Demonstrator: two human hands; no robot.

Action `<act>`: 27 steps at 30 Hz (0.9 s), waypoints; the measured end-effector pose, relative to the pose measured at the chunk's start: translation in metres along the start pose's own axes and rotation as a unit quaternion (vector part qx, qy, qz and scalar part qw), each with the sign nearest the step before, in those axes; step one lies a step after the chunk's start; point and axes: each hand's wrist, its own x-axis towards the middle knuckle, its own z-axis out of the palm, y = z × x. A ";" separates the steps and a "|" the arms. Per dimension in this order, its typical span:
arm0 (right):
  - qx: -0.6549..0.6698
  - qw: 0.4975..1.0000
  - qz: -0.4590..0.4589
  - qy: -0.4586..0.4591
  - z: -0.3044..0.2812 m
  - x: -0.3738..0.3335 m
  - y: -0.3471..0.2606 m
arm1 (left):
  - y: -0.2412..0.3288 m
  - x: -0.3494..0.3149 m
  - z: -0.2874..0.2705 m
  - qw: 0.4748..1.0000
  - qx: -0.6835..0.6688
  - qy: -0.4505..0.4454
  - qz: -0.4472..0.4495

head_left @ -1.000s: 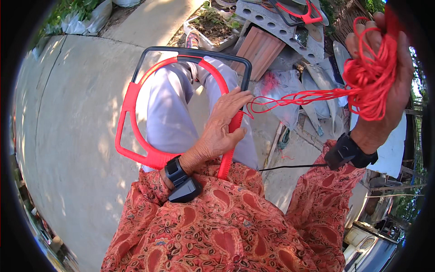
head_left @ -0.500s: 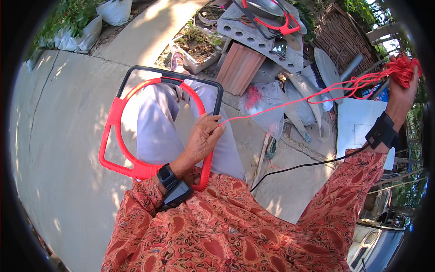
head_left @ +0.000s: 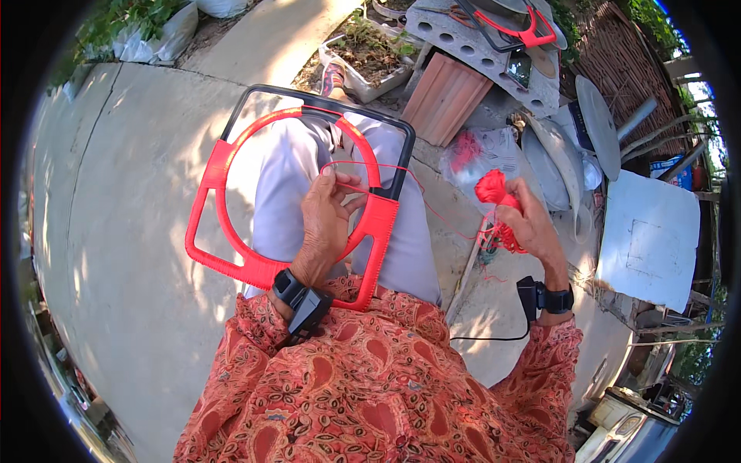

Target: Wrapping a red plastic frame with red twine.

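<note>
Head view: the left hand (head_left: 326, 220) is apparently pinching red cord (head_left: 390, 165) near the right side of the red-wrapped frame (head_left: 382, 220), which is lying across the legs (head_left: 282, 197); farther right, the right hand (head_left: 532, 220) is clutching a cord bundle (head_left: 492, 187).

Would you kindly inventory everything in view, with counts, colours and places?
Cord-wrapped frame: 1, black and red, over trousers
Cord bundle: 1, red, in right hand
Perforated slab: 1, grey, upper right
Second frame: 1, black and red, on slab
Ridged block: 1, reddish brown, upper right
Plastic bag: 1, clear, centre right
Planter: 1, white, top centre
Panel: 1, white, right
Sacks: at least 2, white, upper left
Paving: 1 stretch, grey, left
Cable: 1, black, lower centre
Shirt: 1, red patterned, lower centre
Trousers: 1 pair, pale, centre
Wrist devices: 2, black, both wrists
Left hand: 1, bare, pinching cord
Right hand: 1, bare, gripping bundle
</note>
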 end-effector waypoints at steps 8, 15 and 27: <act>0.003 0.993 -0.066 -0.097 0.091 0.032 -0.038 | 0.012 -0.019 0.011 0.991 -0.092 -0.084 -0.055; 0.261 0.962 -0.069 -0.043 0.147 0.074 -0.026 | -0.001 -0.019 -0.005 0.997 -0.063 0.009 -0.030; 0.316 0.945 -0.051 -0.070 0.129 0.060 -0.023 | -0.009 -0.008 -0.002 0.991 -0.113 -0.061 -0.044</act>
